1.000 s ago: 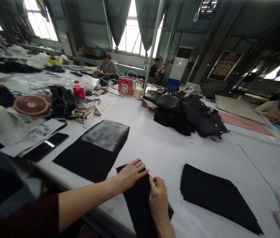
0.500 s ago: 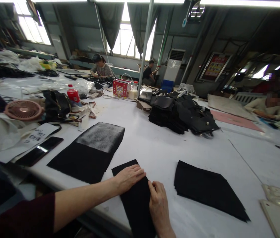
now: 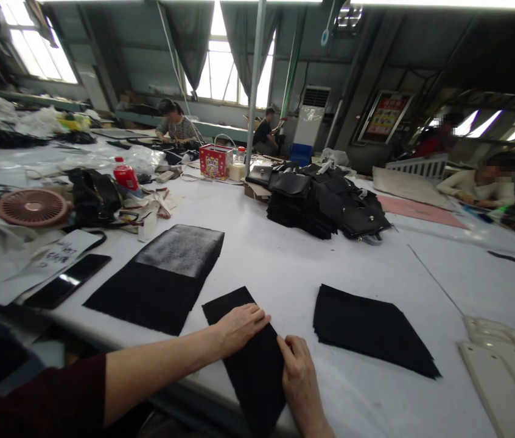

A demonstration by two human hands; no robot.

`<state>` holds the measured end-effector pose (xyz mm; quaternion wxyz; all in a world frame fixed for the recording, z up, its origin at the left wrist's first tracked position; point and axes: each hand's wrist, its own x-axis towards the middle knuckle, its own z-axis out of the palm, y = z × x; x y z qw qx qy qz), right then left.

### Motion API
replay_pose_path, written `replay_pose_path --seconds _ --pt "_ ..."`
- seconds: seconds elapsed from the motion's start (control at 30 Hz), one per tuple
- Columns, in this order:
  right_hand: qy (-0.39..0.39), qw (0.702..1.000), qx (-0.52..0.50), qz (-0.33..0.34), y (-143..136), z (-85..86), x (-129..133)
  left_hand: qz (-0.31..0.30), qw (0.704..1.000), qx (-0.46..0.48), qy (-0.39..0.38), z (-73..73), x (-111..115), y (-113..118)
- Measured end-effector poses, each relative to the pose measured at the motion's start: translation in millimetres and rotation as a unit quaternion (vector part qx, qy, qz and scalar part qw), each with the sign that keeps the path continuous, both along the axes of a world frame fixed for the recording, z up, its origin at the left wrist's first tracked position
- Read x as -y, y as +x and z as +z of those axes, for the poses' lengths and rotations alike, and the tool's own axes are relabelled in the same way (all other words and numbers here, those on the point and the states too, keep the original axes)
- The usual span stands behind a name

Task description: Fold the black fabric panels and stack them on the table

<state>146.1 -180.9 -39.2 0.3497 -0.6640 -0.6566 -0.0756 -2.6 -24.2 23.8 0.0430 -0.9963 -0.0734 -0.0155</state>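
Observation:
A black fabric piece (image 3: 255, 365) lies at the table's front edge, its near end reaching past the bottom of the view. Across its upper part rests my left hand (image 3: 243, 325), fingers stretched out and lying flat. At the piece's right edge, my right hand (image 3: 297, 367) has curled fingers, with thumb and forefinger on that edge. To the left is a larger black stack (image 3: 143, 295) with a whitish, speckled band (image 3: 184, 248) along its far part. Several black pieces form another stack (image 3: 369, 328) to the right.
Black bags (image 3: 325, 198) are heaped farther back. On the left are a phone (image 3: 70, 280), a handwritten paper (image 3: 52, 261), a pink fan (image 3: 33, 207) and a red bottle (image 3: 125, 174). Beige panels (image 3: 504, 377) lie at right. People sit at the far tables.
The view has turned slightly right, so the background sits farther left. My right hand has shifted slightly along the fabric's right edge; my left hand stays flat on it.

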Motion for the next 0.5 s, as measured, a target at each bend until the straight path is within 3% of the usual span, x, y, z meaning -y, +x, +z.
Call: replay_pose_path --seconds 0.5 --pt "-0.028 1.000 -0.008 0.002 6.4 8.4 31.0 -0.031 0.999 -0.014 0.001 -1.3 24.6 6.4"
